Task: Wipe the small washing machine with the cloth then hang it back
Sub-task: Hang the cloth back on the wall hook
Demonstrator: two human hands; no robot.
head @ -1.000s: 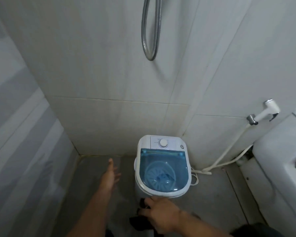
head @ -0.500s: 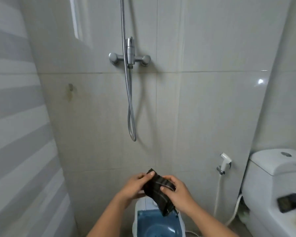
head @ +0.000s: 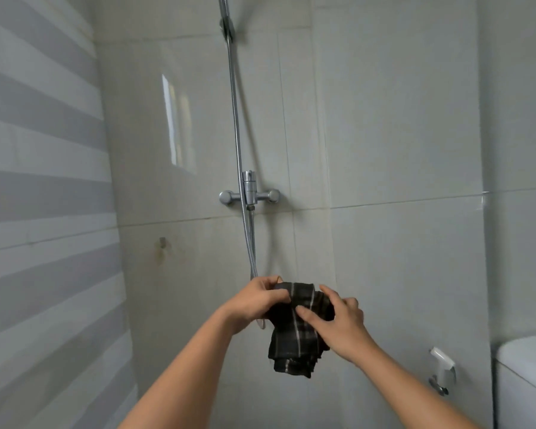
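Observation:
A dark cloth (head: 294,339) with thin pale stripes hangs bunched in front of the tiled wall, below the shower tap. My left hand (head: 254,301) grips its upper left corner. My right hand (head: 338,323) holds its right side with the fingers spread over the fabric. The cloth covers the lower loop of the shower hose (head: 250,243). The small washing machine is out of view below the frame.
A chrome shower tap (head: 248,195) and riser pipe are on the wall above my hands. A small hook or stud (head: 162,242) sits on the wall at left. A white bidet sprayer (head: 443,365) and a toilet tank (head: 526,366) are at lower right.
The view has tilted up from the washing machine to the shower wall. Both hands have lifted the cloth higher, and the machine has dropped out of view.

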